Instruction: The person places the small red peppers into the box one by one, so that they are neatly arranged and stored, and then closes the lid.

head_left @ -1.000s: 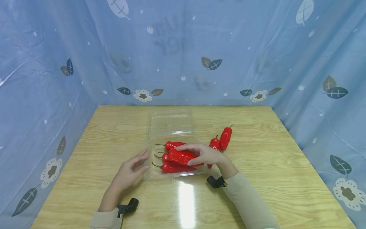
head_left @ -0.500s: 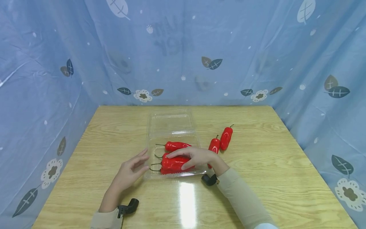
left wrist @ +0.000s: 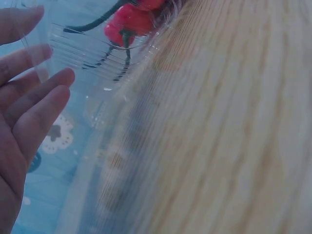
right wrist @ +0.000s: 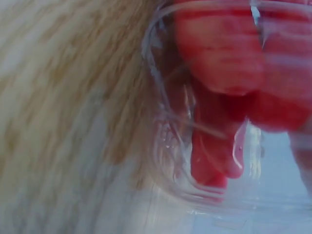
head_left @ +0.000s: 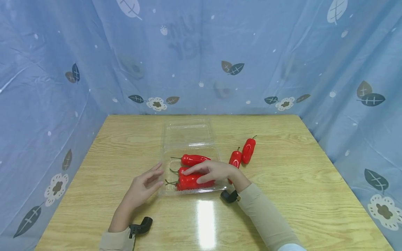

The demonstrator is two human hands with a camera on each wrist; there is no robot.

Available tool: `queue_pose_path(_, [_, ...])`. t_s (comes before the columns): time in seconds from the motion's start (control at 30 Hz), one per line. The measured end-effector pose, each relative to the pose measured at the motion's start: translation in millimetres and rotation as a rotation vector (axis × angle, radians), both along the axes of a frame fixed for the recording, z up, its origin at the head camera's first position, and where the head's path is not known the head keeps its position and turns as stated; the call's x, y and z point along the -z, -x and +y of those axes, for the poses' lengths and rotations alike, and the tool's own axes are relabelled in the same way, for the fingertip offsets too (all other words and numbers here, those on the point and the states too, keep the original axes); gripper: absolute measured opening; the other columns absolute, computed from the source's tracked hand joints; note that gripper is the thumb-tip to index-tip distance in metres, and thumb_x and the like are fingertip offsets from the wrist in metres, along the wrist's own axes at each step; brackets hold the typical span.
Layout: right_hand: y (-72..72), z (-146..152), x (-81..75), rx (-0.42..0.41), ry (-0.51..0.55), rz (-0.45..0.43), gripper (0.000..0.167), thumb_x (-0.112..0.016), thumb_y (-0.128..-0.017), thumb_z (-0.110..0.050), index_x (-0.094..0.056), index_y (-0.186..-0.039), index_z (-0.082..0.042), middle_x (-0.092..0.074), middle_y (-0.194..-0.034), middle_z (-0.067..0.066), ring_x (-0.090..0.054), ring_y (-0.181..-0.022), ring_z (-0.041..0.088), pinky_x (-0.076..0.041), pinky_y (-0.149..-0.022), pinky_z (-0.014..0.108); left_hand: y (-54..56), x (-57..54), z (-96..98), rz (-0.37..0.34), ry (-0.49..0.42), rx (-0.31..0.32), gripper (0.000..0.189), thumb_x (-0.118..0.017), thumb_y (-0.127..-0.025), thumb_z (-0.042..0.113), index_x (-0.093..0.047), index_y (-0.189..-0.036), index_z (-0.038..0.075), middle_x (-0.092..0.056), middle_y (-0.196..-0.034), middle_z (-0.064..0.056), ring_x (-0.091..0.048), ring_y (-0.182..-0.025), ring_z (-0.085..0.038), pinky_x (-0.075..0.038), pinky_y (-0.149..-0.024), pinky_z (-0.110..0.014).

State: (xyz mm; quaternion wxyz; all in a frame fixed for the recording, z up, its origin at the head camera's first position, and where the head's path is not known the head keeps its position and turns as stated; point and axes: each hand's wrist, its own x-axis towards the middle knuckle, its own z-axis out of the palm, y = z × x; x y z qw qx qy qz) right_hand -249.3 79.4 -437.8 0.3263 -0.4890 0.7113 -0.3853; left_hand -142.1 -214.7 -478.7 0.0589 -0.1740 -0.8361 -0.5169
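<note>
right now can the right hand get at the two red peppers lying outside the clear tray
Probably yes: the right hand rests on a pepper in the clear tray, and the two loose peppers lie just beyond it on bare table, nothing between.

Wooden table, clamshell and loose peppers

We see a light wooden table (head_left: 282, 195) carrying a clear plastic clamshell container (head_left: 188, 139), its lid lying open flat toward the far edge. Just right of the container, two red peppers (head_left: 242, 155) lie directly on the wood, side by side and touching or nearly so, stems pointing away from us.
</note>
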Motion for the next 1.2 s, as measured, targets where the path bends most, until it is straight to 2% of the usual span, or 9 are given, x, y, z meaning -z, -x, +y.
queue_pose_path(0.23, [1.9, -3, 4.3, 0.010, 0.062, -0.097, 0.046, -0.056, -0.094, -0.015, -0.047, -0.139, -0.008, -0.048, -0.143, 0.005, -0.043, -0.131, 0.013, -0.040, -0.111, 0.028, -0.3, 0.1, 0.3, -0.008, -0.004, -0.002, 0.037, -0.066, -0.090, 0.015, -0.059, -0.123, -0.001, -0.040, -0.149, -0.008, -0.051, -0.125, -0.022, -0.048, -0.099, -0.017])
queue_pose_path(0.4, [1.7, -3, 3.8, 0.041, 0.048, -0.069, 0.045, -0.056, -0.093, -0.018, -0.049, -0.137, -0.010, -0.051, -0.140, 0.003, -0.046, -0.129, 0.013, -0.042, -0.109, 0.028, 0.1, 0.7, 0.3, 0.003, -0.002, 0.001, 0.038, -0.066, -0.089, 0.015, -0.059, -0.122, -0.001, -0.040, -0.149, -0.009, -0.052, -0.124, -0.026, -0.048, -0.098, -0.018])
queue_pose_path(0.6, [0.7, -2, 2.3, 0.087, 0.058, -0.055, 0.044, -0.056, -0.093, -0.016, -0.050, -0.136, -0.007, -0.053, -0.138, 0.007, -0.048, -0.129, 0.020, -0.043, -0.108, 0.030, 0.0, 0.3, 0.6, 0.002, -0.003, 0.002, 0.037, -0.066, -0.090, 0.015, -0.059, -0.122, -0.001, -0.040, -0.149, -0.009, -0.052, -0.125, -0.022, -0.049, -0.099, -0.021])
queue_pose_path(0.73, [1.6, -2, 3.4, 0.102, 0.108, -0.071, 0.043, -0.054, -0.094, -0.012, -0.049, -0.136, -0.003, -0.053, -0.138, 0.011, -0.049, -0.129, 0.023, -0.043, -0.109, 0.032, 0.6, 0.0, 1.0, 0.005, -0.002, -0.001, 0.036, -0.066, -0.090, 0.014, -0.060, -0.122, -0.002, -0.041, -0.148, -0.010, -0.051, -0.124, -0.025, -0.048, -0.099, -0.020])
queue_pose_path(0.9, [2.4, 4, 1.6, 0.156, 0.206, -0.125, 0.042, -0.054, -0.094, -0.005, -0.048, -0.135, 0.001, -0.050, -0.138, 0.020, -0.048, -0.129, 0.029, -0.043, -0.109, 0.041, 1.2, 0.4, 1.4, 0.011, -0.008, 0.007, 0.037, -0.066, -0.089, 0.014, -0.060, -0.121, -0.003, -0.041, -0.148, -0.011, -0.052, -0.124, -0.027, -0.049, -0.099, -0.021])
queue_pose_path(1.1, [1.6, 16, -6.3, 0.225, 0.253, -0.210, 0.044, -0.055, -0.094, -0.007, -0.046, -0.136, 0.000, -0.046, -0.141, 0.022, -0.044, -0.132, 0.031, -0.047, -0.106, 0.033, 0.4, 0.6, 1.1, 0.006, -0.003, -0.001, 0.037, -0.066, -0.090, 0.014, -0.059, -0.121, -0.002, -0.040, -0.149, -0.009, -0.051, -0.125, -0.027, -0.048, -0.099, -0.021])
queue_pose_path(1.2, [1.3, 22, -8.3, 0.245, 0.263, -0.205, 0.045, -0.056, -0.094, -0.009, -0.045, -0.137, 0.000, -0.045, -0.142, 0.021, -0.043, -0.132, 0.034, -0.048, -0.104, 0.033, 0.5, 1.2, 0.6, 0.015, 0.007, 0.000, 0.036, -0.066, -0.090, 0.014, -0.059, -0.121, -0.003, -0.040, -0.149, -0.011, -0.051, -0.125, -0.029, -0.049, -0.099, -0.024])
